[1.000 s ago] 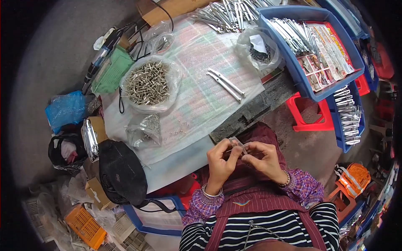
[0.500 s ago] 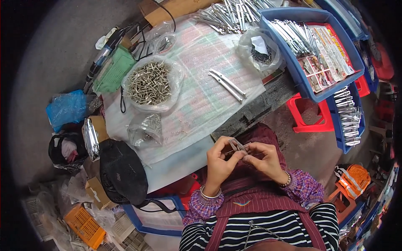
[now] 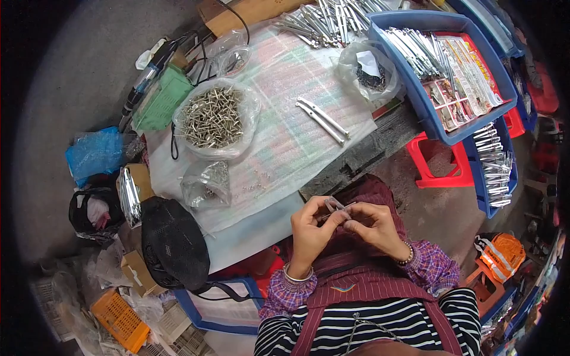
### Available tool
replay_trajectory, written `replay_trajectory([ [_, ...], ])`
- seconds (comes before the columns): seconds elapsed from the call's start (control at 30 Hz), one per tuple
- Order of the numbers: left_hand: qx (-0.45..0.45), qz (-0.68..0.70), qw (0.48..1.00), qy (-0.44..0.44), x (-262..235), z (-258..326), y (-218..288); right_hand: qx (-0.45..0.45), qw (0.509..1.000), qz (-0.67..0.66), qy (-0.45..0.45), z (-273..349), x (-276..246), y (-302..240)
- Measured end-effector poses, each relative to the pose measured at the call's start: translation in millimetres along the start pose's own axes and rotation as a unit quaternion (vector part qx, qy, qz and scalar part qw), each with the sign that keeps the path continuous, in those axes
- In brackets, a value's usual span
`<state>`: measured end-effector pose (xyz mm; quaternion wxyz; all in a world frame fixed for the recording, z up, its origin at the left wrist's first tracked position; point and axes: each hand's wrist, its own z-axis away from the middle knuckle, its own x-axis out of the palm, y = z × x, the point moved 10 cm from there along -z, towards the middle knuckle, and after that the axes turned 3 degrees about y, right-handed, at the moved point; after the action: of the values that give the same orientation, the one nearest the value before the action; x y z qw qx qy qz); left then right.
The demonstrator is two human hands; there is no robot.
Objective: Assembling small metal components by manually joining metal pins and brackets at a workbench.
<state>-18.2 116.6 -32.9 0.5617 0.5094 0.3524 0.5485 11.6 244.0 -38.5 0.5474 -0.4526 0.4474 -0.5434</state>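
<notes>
My left hand [image 3: 313, 232] and my right hand [image 3: 375, 228] meet above my lap, just off the table's front edge. Fingers and thumbs of both are pinched together around small metal parts [image 3: 334, 206], mostly covered by the fingertips, so their exact kind is hard to make out. Beyond my hands, two slim chrome bars with holes [image 3: 322, 121] lie side by side on the sheet-covered table [image 3: 279, 89]. A clear bag of metal pins or screws [image 3: 212, 118] stands open at the left, and a smaller bag of tiny parts [image 3: 206, 183] lies nearer me.
A blue tray [image 3: 442, 137] of chrome bars stands at the right above a red stool [image 3: 440, 166]. A bag with black parts [image 3: 369, 74] sits beside it. More chrome bars [image 3: 332, 24] are heaped at the back. A black cap [image 3: 172, 243] lies by the left table corner.
My left fingers have shifted slightly around the metal parts, which sit at a slightly different angle. My right hand stays almost where it was, and the table things have not moved.
</notes>
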Motion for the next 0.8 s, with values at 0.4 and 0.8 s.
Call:
replay_trajectory([
  [0.4, 0.090, -0.158, 0.982, 0.044, -11.9, 0.3, 11.3, 0.005, 0.997, 0.036, -0.071, 3.9, 8.1, -5.5],
  [0.8, 0.093, -0.128, 0.986, 0.044, -9.1, -2.2, 12.9, -0.032, 0.997, 0.055, -0.048, 3.5, 6.9, -19.1],
])
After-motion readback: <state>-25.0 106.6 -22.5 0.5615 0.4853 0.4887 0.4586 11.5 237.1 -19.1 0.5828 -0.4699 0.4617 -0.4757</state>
